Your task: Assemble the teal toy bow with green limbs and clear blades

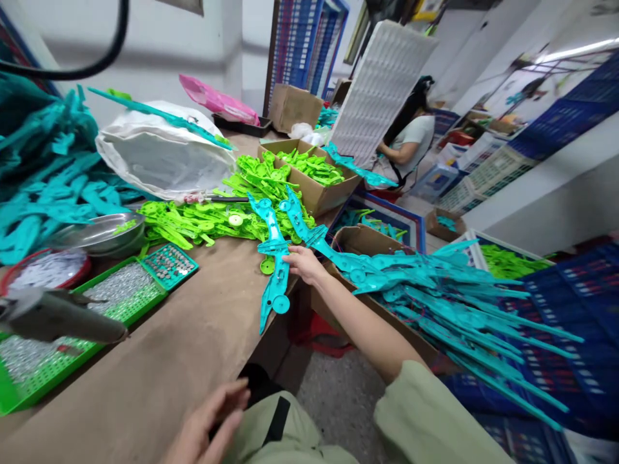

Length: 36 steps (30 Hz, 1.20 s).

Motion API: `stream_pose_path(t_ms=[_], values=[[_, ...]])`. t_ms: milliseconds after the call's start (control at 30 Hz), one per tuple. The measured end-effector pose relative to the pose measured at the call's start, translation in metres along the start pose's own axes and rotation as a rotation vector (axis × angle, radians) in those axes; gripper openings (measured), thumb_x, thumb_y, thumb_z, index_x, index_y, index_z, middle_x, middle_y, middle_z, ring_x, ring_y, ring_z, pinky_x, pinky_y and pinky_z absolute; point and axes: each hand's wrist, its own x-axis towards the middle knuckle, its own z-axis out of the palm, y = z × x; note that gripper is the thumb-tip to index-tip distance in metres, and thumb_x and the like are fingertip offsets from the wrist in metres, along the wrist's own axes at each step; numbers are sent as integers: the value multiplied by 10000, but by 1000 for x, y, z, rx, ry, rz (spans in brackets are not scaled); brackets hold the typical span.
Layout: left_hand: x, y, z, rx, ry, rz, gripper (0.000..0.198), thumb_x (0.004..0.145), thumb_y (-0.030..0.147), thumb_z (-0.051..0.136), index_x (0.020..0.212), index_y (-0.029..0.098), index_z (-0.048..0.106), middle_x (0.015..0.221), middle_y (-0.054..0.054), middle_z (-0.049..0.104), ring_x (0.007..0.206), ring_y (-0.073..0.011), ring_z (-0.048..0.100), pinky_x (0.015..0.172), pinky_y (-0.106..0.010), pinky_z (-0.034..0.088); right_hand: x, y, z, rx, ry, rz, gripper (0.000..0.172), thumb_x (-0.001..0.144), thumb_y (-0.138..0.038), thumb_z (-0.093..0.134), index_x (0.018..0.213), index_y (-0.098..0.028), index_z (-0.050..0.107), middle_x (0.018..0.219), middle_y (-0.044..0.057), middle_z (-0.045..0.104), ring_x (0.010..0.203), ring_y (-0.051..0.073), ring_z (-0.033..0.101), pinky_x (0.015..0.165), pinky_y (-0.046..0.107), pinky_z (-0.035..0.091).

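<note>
My right hand (pixel 304 264) is stretched out over the table's right edge, closed on a long flat teal plastic part (pixel 275 248) with jagged ends and a round disc. Another teal part (pixel 297 219) lies close beside it, leading toward a cardboard box (pixel 360 240) heaped with similar teal parts (pixel 449 290). A green disc (pixel 267 265) shows just left of the held part. Low in the view, near my lap, my left hand (pixel 213 419) is slightly blurred, its fingers apart with nothing in them.
Bright green plastic parts (pixel 203 222) are piled behind, next to a box of them (pixel 333 190). On the left are a green basket of small metal pieces (pixel 120 287), a metal bowl (pixel 104 235), a grey tool (pixel 62 316) and a teal heap (pixel 53 174). A person (pixel 416 132) sits beyond.
</note>
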Motion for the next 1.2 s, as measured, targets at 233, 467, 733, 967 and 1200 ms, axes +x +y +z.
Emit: stream_pose_path(t_ms=[233,467,733,967,1200], values=[[150,66,-39,-273,355,-102,857,776,497,682,1481,150,342,1414,-201,559,1233,-326,611,986,-473,530,-18,-1,2,102,-62,-128,465,594,-218,876,938,-218,564,795,-31,691,673,133,672,593,251,560],[225,93,-28,117,432,-231,918,710,417,751,1466,92,345,1172,-190,670,1175,-397,600,985,-523,455,-29,-11,-20,-49,-90,-233,486,642,-381,858,1003,-222,574,874,-9,693,729,144,667,649,281,567],[244,98,-28,-216,500,-115,194,679,239,666,791,222,509,638,50,520,616,-156,532,646,-282,404,-7,-37,-94,-876,225,-359,512,671,-226,815,1152,-203,639,1275,134,624,1260,337,522,1052,502,393],[253,102,-33,-494,486,-9,231,628,315,659,767,221,500,582,90,441,526,-102,408,556,-245,339,5,-42,-127,-1096,261,-365,413,682,-95,698,1083,-196,694,1112,91,713,1086,281,638,971,403,454],[249,112,-41,-592,444,112,331,626,365,687,886,197,572,656,64,520,585,-107,441,588,-240,396,9,-108,-148,-1020,302,-556,400,664,-161,738,1059,-209,699,1080,40,724,1033,241,652,959,376,494]])
